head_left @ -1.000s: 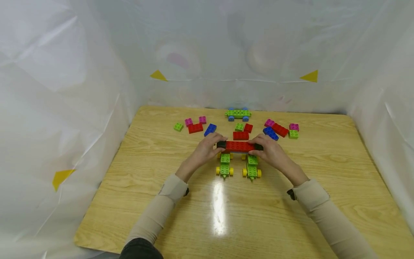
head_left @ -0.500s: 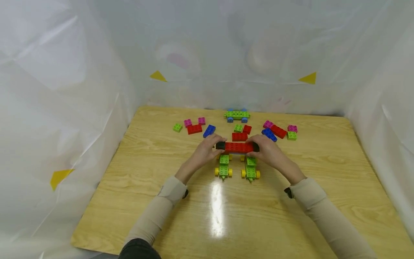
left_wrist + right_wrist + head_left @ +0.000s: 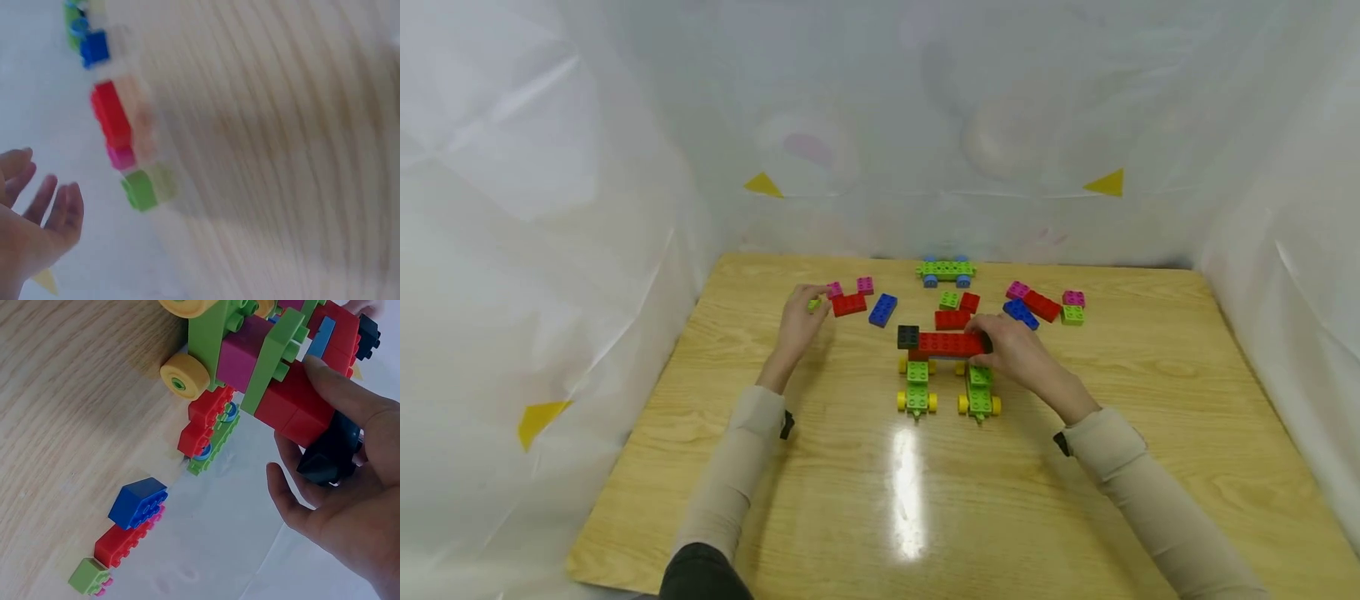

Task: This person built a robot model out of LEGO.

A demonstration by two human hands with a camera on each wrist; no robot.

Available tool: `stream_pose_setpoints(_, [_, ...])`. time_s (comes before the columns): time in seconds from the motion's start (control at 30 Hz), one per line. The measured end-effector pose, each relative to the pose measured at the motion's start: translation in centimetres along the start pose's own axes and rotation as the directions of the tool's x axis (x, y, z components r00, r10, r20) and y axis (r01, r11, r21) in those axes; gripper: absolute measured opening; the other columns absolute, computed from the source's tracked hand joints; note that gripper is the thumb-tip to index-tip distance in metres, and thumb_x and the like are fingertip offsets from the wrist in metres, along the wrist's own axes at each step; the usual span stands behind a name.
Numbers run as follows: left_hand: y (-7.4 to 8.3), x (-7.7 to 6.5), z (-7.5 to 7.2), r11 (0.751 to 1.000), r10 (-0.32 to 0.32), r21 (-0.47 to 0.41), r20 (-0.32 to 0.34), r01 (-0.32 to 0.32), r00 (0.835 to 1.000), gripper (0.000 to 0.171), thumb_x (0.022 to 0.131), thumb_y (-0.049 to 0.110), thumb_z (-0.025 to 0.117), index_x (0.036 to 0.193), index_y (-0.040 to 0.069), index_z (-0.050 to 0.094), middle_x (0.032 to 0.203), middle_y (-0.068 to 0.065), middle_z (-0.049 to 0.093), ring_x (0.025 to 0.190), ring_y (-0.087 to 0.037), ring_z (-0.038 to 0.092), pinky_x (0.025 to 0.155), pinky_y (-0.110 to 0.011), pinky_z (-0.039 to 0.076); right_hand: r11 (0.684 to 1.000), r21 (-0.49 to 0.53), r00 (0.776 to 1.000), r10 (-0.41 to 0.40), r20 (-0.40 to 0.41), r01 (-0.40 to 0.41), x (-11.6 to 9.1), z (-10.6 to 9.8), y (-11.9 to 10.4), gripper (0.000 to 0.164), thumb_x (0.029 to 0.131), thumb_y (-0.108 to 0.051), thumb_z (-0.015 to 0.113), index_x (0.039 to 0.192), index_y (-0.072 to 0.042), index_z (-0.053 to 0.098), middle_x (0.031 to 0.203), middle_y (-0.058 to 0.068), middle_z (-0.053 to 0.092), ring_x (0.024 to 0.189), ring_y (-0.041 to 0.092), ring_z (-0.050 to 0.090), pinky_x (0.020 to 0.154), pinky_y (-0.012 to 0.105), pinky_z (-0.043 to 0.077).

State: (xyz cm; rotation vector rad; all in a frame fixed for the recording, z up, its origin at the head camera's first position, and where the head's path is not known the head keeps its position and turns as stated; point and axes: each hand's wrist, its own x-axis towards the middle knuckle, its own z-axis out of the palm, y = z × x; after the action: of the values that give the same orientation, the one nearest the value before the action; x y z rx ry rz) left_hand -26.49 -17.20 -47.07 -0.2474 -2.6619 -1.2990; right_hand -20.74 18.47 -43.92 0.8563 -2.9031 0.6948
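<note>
A toy-brick build [image 3: 951, 343] stands on two green bases with yellow wheels, bridged by a long red top; a black brick [image 3: 907, 337] caps its left end. My right hand [image 3: 1015, 354] grips the right end of the red top. In the right wrist view, the thumb lies along a red brick [image 3: 294, 394], and a black sloped brick [image 3: 328, 453] sits within the grasp. My left hand [image 3: 801, 321] is over the back left, its fingers overlapping a small green brick [image 3: 813, 305]. In the left wrist view, its fingers are loosely curved, apart from the green brick [image 3: 140, 190].
Near the left hand lie a red brick [image 3: 849, 304], pink bricks [image 3: 865, 286] and a blue brick [image 3: 883, 310]. A green wheeled base [image 3: 946, 271] stands at the back. Behind my right hand are blue [image 3: 1020, 314], red [image 3: 1042, 305], pink and green bricks. Pale sheeting [image 3: 880, 125] encloses the table.
My left hand has let go of the black left end of the build and moved left and away to the small green brick. The right hand keeps its grip at the right end.
</note>
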Motion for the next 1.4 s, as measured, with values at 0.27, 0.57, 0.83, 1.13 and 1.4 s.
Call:
stream_pose_setpoints(0.27, [-2.2,1.7,0.4,0.955,-0.210,0.218,0.029,0.199,0.977,0.050,0.095,0.016,0.063,0.138,-0.002,0.046,0.140,-0.024,0.035,0.127,-0.042,0.033,0.095,-0.053,0.042,0.999,-0.032,1.000,0.013,0.008,-0.012,-0.2,0.2,0.3,0.042,0.074,-0.018,0.085,0.107,-0.007,0.063,0.098,0.007,0.067,0.081,0.024,0.054,0.067,0.038,0.048])
stream_pose_setpoints(0.57, [-3.1,2.0,1.6,0.914,-0.288,0.310,0.040,0.263,0.957,0.053,0.097,0.018,0.058,0.142,0.001,0.037,0.137,-0.023,0.036,0.120,-0.038,0.039,0.093,-0.051,0.042,0.999,-0.033,1.000,-0.020,0.010,0.020,0.2,0.6,0.2,0.042,0.075,-0.020,0.085,0.110,-0.009,0.065,0.100,0.006,0.068,0.086,0.025,0.055,0.069,0.039,0.048])
stream_pose_setpoints(0.83, [-3.7,1.7,1.1,0.891,-0.259,0.370,-0.061,0.262,0.964,0.036,0.097,0.009,0.054,0.131,-0.001,0.049,0.122,-0.024,0.048,0.110,-0.039,0.047,0.085,-0.051,0.048,0.997,-0.034,0.998,-0.064,-0.006,0.064,0.5,0.5,0.3,0.042,0.074,-0.019,0.085,0.109,-0.008,0.066,0.099,0.007,0.068,0.085,0.025,0.055,0.068,0.038,0.048])
stream_pose_setpoints(1.13, [-3.3,0.9,0.1,0.926,-0.139,0.338,-0.103,0.166,0.985,0.037,0.097,0.012,0.056,0.133,0.002,0.050,0.124,-0.023,0.048,0.109,-0.039,0.050,0.084,-0.053,0.048,0.994,-0.055,0.994,-0.094,-0.054,0.091,-0.4,0.4,0.8,0.054,0.072,-0.023,0.086,0.120,-0.009,0.067,0.108,0.012,0.065,0.096,0.031,0.059,0.080,0.047,0.050])
stream_pose_setpoints(1.4, [1.7,0.1,0.0,0.974,0.108,0.215,-0.143,-0.076,0.984,0.042,0.090,0.003,0.065,0.129,-0.002,0.051,0.122,-0.019,0.053,0.112,-0.034,0.052,0.089,-0.046,0.048,0.996,-0.025,0.995,-0.084,-0.045,0.083,-0.6,0.3,1.3,0.050,0.073,-0.018,0.085,0.119,-0.007,0.068,0.101,0.010,0.068,0.088,0.028,0.061,0.072,0.043,0.051])
